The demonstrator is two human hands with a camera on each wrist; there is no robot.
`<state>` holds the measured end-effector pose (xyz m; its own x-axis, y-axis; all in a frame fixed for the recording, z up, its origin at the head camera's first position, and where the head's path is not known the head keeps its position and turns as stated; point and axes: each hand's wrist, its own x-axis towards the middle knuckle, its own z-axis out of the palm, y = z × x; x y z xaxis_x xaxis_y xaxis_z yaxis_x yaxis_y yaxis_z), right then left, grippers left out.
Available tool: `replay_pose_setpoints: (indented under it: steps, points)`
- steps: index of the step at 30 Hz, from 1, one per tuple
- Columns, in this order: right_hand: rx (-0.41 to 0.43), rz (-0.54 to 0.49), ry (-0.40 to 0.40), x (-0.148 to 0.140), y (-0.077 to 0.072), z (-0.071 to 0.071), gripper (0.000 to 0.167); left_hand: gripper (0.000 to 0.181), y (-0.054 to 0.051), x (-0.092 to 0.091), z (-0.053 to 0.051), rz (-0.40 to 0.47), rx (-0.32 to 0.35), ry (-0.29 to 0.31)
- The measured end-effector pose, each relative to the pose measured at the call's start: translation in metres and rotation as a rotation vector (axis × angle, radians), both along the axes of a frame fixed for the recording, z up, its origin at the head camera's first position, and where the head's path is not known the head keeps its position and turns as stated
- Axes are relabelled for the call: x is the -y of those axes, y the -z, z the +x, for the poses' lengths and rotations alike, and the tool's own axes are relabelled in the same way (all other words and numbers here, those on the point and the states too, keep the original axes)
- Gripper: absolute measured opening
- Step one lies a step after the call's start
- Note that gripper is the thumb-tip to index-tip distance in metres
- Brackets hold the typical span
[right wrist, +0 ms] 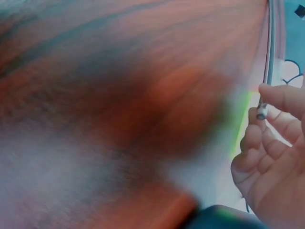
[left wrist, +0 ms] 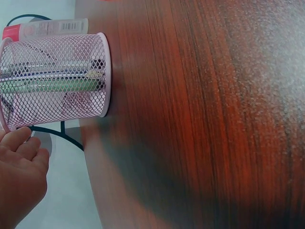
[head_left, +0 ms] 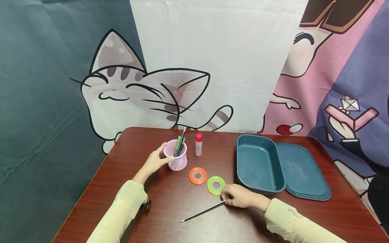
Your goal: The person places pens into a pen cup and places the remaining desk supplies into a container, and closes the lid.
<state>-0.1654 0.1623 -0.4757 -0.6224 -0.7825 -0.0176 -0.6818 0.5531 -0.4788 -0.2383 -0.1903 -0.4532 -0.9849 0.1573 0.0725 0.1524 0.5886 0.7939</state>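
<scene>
My left hand (head_left: 154, 161) holds a pink mesh pen holder (head_left: 177, 164) near its rim, thumb on the near side and fingers on the far side. A green pen (head_left: 177, 145) and a few darker ones stand in it; the left wrist view shows them through the mesh wall (left wrist: 57, 102). With thumb and fingertips, my right hand (head_left: 240, 195) pinches one end of a thin grey pencil (head_left: 203, 212). Its pointed end is toward the left, low over the table. The right wrist view shows the pencil's blunt end (right wrist: 261, 112) between the fingers.
A glue stick (head_left: 198, 146) with a red cap stands right of the pen holder. An orange tape roll (head_left: 192, 181) and a green one (head_left: 210, 189) lie in the middle of the brown table (head_left: 164, 209). Right of them are a teal box (head_left: 259, 165) and its lid (head_left: 304, 172).
</scene>
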Motion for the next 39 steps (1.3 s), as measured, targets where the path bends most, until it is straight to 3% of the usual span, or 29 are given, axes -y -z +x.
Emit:
replay_pose_setpoints:
  steps: [14, 22, 27, 39]
  points:
    - [0.075, -0.224, -0.061, 0.005, -0.037, -0.004, 0.012, 0.082, -0.001, 0.000, 0.001, -0.003, 0.026, -0.002]
    - [0.168, -0.321, 0.076, 0.006, -0.069, -0.017, 0.007, 0.083, -0.002, 0.000, 0.001, -0.008, 0.031, 0.008]
    - [0.235, -0.377, 0.158, 0.005, -0.081, -0.028, 0.002, 0.082, -0.002, 0.000, 0.001, -0.009, 0.039, 0.003]
    - [0.377, -0.636, 0.324, 0.009, -0.107, -0.057, 0.015, 0.082, -0.001, 0.000, 0.001, -0.006, 0.021, -0.002]
